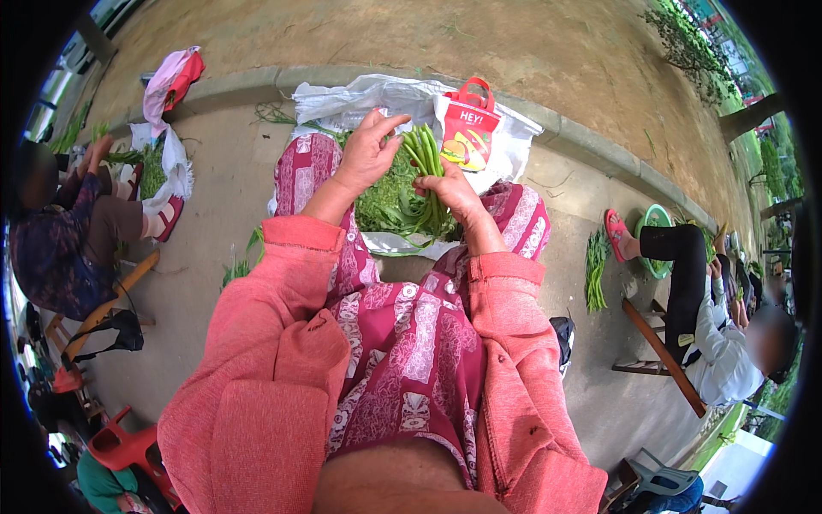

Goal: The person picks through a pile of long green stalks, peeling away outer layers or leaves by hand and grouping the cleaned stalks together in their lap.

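My right hand [454, 191] grips a bunch of long green vegetable stems [424, 151]. Their cut ends point up and away from me, while the leaves hang below over the pile. Just left of the stem ends is my left hand [367, 154], its index finger stretched out and its thumb apart, with nothing visible in it. Between my knees lies a heap of loose leafy greens [379, 205] on a white woven sack [359, 90]. A red and white bag [472, 128] with red handles and printed food pictures stands on the sack, beyond my right hand.
A concrete kerb [581, 141] runs behind the sack, with bare soil beyond. Greens [597, 273] lie on the pavement at right, near a seated person [719, 347] and a green basin [656, 221]. Another person [64, 257] sits at left beside a second sack [174, 164].
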A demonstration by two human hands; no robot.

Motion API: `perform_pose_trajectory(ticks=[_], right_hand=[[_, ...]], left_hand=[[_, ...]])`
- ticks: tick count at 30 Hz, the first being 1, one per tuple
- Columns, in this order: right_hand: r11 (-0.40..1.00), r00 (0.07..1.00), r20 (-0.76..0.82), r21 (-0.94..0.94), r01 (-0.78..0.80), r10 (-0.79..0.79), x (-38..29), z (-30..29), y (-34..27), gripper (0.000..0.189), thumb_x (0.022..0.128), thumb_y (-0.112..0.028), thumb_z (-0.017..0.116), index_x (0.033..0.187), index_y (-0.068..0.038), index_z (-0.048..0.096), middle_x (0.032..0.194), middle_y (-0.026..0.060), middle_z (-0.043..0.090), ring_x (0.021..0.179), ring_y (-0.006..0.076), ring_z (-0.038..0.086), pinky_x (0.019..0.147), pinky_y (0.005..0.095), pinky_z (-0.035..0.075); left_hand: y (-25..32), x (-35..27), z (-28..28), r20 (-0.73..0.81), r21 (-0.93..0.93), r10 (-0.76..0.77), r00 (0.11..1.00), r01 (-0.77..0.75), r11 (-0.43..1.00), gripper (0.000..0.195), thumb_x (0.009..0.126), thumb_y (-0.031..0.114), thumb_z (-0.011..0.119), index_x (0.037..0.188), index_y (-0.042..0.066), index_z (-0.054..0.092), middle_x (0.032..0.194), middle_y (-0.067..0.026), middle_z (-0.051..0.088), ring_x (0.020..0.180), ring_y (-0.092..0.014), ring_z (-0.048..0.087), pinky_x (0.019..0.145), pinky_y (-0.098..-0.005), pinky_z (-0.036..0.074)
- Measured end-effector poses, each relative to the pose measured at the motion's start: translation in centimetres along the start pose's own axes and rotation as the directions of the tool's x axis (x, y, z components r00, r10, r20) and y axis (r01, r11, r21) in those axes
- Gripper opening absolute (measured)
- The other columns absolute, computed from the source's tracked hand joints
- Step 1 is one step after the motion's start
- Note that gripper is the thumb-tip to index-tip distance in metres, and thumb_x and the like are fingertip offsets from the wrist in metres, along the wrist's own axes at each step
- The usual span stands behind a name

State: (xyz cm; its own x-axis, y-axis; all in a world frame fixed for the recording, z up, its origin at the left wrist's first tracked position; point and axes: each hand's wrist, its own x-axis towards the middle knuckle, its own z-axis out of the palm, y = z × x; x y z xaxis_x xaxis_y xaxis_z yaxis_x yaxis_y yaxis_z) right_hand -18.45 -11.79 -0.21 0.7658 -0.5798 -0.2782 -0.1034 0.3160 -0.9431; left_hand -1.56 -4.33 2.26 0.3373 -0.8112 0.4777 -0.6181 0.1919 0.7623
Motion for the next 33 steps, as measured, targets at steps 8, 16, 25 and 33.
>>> perform_pose_trajectory(ticks=[8, 16, 25, 33], right_hand=[[0.961, 0.998, -0.022, -0.271, 0.047, -0.055, 0.7, -1.0, 1.2, 0.037, 0.071, -0.005, 0.058, 0.107, -0.002, 0.055, 0.076, 0.0024, 0.056, 0.066, 0.0115, 0.051, 0.061, 0.0252, 0.042], [0.96, 0.997, -0.062, -0.28, 0.018, -0.036, 0.1, -0.7, 0.3, 0.035, 0.071, -0.004, 0.058, 0.106, 0.0, 0.055, 0.075, 0.0045, 0.056, 0.065, 0.0129, 0.052, 0.06, 0.026, 0.043], [0.944, 0.996, -0.082, -0.33, 0.005, -0.034, 0.2, -0.7, 0.6, 0.032, 0.073, -0.004, 0.057, 0.105, 0.001, 0.054, 0.076, 0.0053, 0.057, 0.064, 0.0132, 0.053, 0.059, 0.0272, 0.045], [0.899, 0.996, -0.065, -0.438, 0.024, -0.059, 1.0, -1.6, 1.8, 0.04, 0.071, -0.009, 0.06, 0.109, 0.0, 0.054, 0.085, 0.011, 0.062, 0.074, 0.0198, 0.058, 0.07, 0.031, 0.047]], left_hand=[[-0.3, -0.2, -0.7, 0.125, 0.143, 0.11, 0.986, -0.128, 0.982, 0.024, 0.073, 0.003, 0.064, 0.096, 0.008, 0.066, 0.076, -0.0062, 0.046, 0.068, -0.019, 0.048, 0.06, -0.0303, 0.04], [-1.0, -0.3, -0.6, 0.144, 0.014, 0.011, 0.989, -0.013, 1.0, 0.012, 0.075, 0.005, 0.066, 0.087, 0.003, 0.065, 0.072, -0.0042, 0.052, 0.062, -0.013, 0.049, 0.056, -0.0251, 0.04], [-1.0, -0.5, -0.4, 0.271, -0.092, -0.195, 0.943, 0.227, 0.97, 0.009, 0.081, 0.009, 0.063, 0.084, 0.001, 0.063, 0.065, 0.0012, 0.056, 0.06, -0.005, 0.049, 0.054, -0.0221, 0.04], [-2.4, -0.5, -0.5, 0.419, -0.106, -0.159, 0.894, 0.222, 0.969, 0.012, 0.085, 0.01, 0.057, 0.087, 0.0, 0.062, 0.07, -0.0012, 0.058, 0.063, -0.008, 0.053, 0.057, -0.0244, 0.042]])
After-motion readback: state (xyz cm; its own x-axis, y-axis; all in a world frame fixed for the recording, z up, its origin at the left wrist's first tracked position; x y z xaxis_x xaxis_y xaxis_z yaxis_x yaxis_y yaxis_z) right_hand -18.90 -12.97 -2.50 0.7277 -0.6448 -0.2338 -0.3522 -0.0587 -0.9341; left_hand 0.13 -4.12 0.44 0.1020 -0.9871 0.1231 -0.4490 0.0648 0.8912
